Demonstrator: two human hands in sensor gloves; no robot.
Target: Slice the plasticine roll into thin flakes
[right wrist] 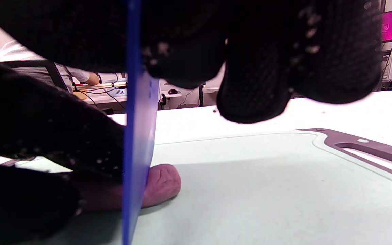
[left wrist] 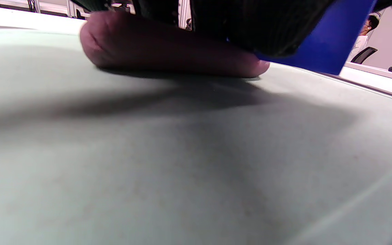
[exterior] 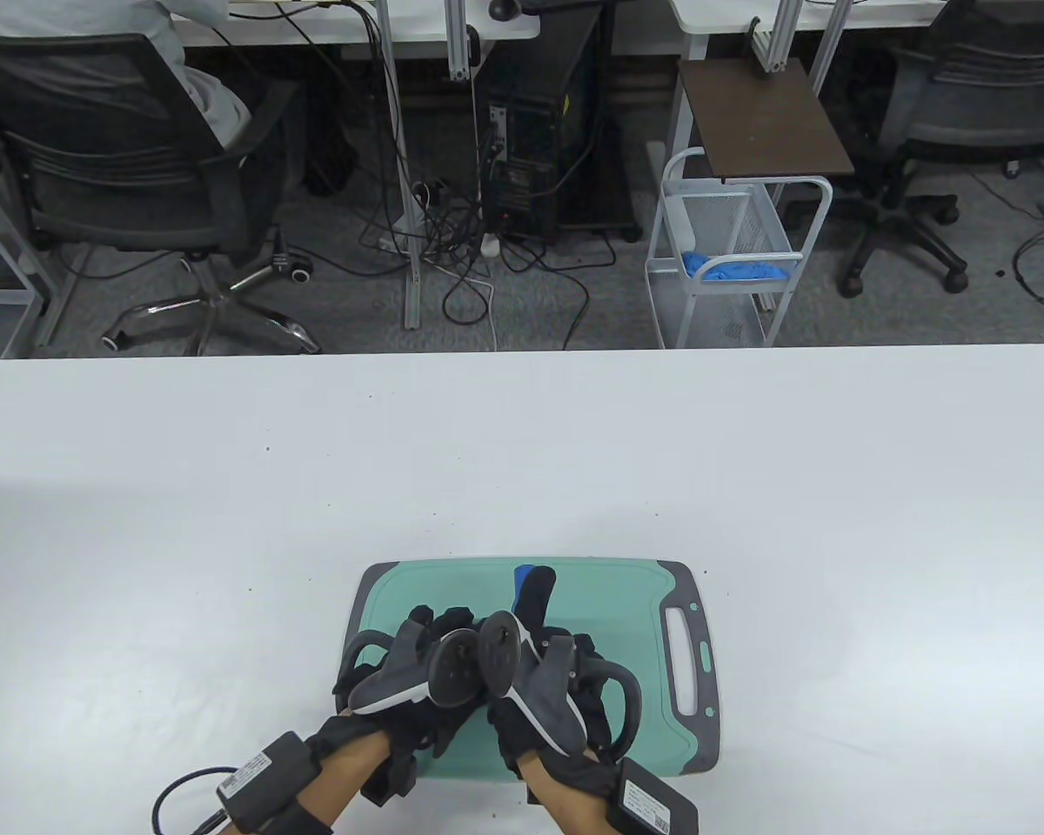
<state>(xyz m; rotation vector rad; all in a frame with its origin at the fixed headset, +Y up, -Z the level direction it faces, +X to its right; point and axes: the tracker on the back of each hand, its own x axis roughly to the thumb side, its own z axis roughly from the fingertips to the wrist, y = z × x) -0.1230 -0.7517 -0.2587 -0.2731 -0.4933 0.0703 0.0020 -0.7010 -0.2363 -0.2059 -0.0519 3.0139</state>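
1. The left hand (exterior: 400, 687) rests over the left part of the teal cutting board (exterior: 626, 600). In the left wrist view its gloved fingers (left wrist: 250, 30) press down on top of the plasticine roll (left wrist: 168, 54), so this grip pins the roll rather than wrapping it.
2. The plasticine roll, dull pink, lies flat on the board. In the table view it is hidden under the hands.
3. The blue blade (right wrist: 136, 153) stands upright across the roll near its right end, with a short stub showing past it. Whether the edge has bitten into the plasticine I cannot tell.
4. The right hand (exterior: 548, 687) is clenched on the blade from above, and the blue tip (exterior: 531, 581) pokes out beyond the fingers in the table view.
5. To do this cut well, I judge the blade should stay vertical and go straight down to the board, close to the end so the flake comes out thin. The left fingers need to stay just clear of the edge while stopping the roll from rolling. Soft plasticine may squash or stick, so a steady press suits it better than sawing.
6. Beyond the white surface (exterior: 226, 452), at the right, a wire trolley (exterior: 774, 261) holds a blue cloth-like item (exterior: 735, 268).
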